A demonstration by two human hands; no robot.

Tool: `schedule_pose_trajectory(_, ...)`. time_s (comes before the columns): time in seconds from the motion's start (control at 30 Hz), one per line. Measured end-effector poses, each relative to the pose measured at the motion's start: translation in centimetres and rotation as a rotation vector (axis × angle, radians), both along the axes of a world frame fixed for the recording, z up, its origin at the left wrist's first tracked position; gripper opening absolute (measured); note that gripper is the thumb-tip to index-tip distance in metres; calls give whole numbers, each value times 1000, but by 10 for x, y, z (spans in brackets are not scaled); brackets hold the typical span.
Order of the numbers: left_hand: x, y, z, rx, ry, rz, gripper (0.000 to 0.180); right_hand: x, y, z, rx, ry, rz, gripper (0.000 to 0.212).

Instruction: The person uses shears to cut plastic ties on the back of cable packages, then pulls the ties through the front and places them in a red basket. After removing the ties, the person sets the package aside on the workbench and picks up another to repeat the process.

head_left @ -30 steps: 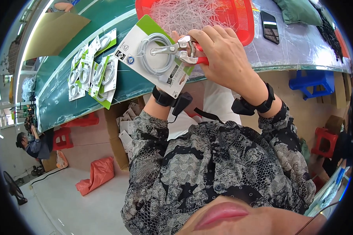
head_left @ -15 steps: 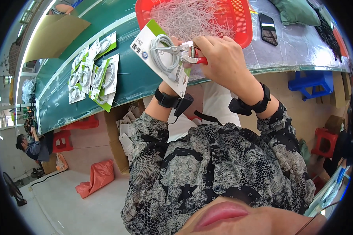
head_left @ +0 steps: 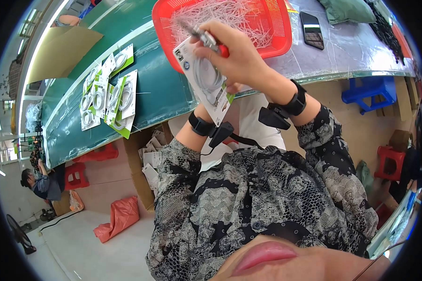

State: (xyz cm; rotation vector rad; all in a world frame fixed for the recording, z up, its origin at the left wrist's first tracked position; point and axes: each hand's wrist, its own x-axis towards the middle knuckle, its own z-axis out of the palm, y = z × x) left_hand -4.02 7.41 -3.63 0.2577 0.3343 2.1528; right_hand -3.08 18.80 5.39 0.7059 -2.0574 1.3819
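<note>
A white card (head_left: 219, 114) with a green edge and a coiled white cable (head_left: 204, 77) on its front tilts over the table's front edge. My left hand (head_left: 233, 87) grips it from behind; the card hides most of this hand, and fingertips show at its right side. My right hand (head_left: 237, 54) is closed around red-handled pliers (head_left: 204, 40) with silver jaws, above the card's upper part. The jaws point up and left, over the red basket (head_left: 286, 28), and are slightly blurred. They are apart from the cable.
Thin clear plastic strips (head_left: 220, 14) fill the basket. Several carded cables (head_left: 98, 96) lie on the green table (head_left: 159, 103) to the left. A phone (head_left: 312, 30) rests at the right. Below stand a box of white cards (head_left: 151, 159) and a blue stool (head_left: 370, 93).
My right hand has drawn the pliers off the cable coil and moved up and left towards the basket. The card has shifted slightly right and down and stands more upright.
</note>
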Motion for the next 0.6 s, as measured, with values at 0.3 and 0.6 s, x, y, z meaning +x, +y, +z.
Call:
schedule_pose_trajectory(0.3, 29, -18, -27, 251, -88, -118, 45, -69, 74, 21, 349, 35, -326, 16)
schedule_pose_trajectory(0.6, 84, -128, -17, 233, -298, 231, 45, 18, 40, -13, -46, -463, 14, 32)
